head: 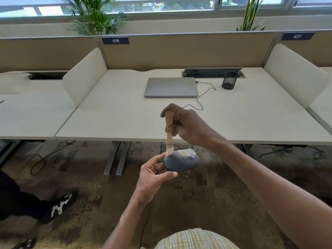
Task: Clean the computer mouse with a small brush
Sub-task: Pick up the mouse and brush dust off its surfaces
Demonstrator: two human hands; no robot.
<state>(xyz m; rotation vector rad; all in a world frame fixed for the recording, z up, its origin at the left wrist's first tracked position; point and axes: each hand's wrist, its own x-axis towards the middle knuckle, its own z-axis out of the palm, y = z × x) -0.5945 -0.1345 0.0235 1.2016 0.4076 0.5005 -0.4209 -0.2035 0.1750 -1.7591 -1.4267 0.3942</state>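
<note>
Off the desk (125, 123), brush (168, 133) on mouse (181, 161)

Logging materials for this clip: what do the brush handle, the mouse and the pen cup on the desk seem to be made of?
Brush handle: pale bare wood, going by its matte tan colour. Mouse: likely matte grey plastic, dusty near the buttons. Pen cup: black wire mesh, probably metal; its wall is see-through.

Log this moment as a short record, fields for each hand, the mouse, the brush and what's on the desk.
left hand: holds the mouse from below
right hand: grips the brush handle
mouse: grey, held in the air in front of the desk edge, pale dust near its buttons
brush: wooden handle, upright, bristles touching the mouse's rear end
desk: closed laptop, mesh pen cup
</note>
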